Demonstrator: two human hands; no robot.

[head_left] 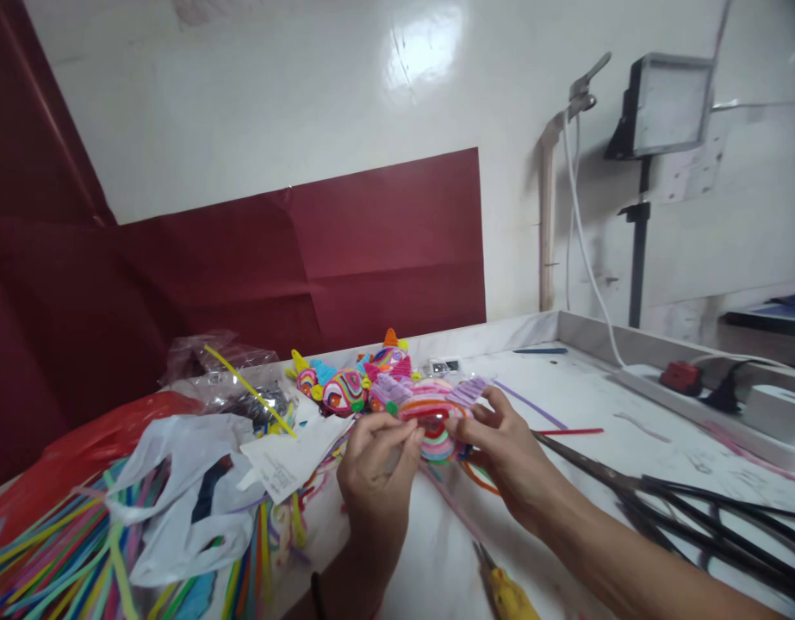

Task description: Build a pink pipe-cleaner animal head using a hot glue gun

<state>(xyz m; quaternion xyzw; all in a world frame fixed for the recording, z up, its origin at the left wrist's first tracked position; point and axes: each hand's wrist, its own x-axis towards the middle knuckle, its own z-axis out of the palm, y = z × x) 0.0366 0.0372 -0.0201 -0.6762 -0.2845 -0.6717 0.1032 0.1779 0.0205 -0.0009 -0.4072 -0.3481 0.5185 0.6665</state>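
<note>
A colourful figure made of coiled pipe cleaners, with pink, red, orange and green bands and lilac ear-like parts, is held just above the white marbled table. My right hand grips its right side, thumb on the front. At its front, my left hand has thumb and fingertips pinched together by the red band; whatever small piece is between them is too small to make out. Similar finished-looking colourful figures stand just behind, to the left.
Bundled pipe cleaners, a white plastic bag and a red bag lie left. Black-handled scissors lie right. A yellow-handled tool is at the front. A power strip runs along the right edge.
</note>
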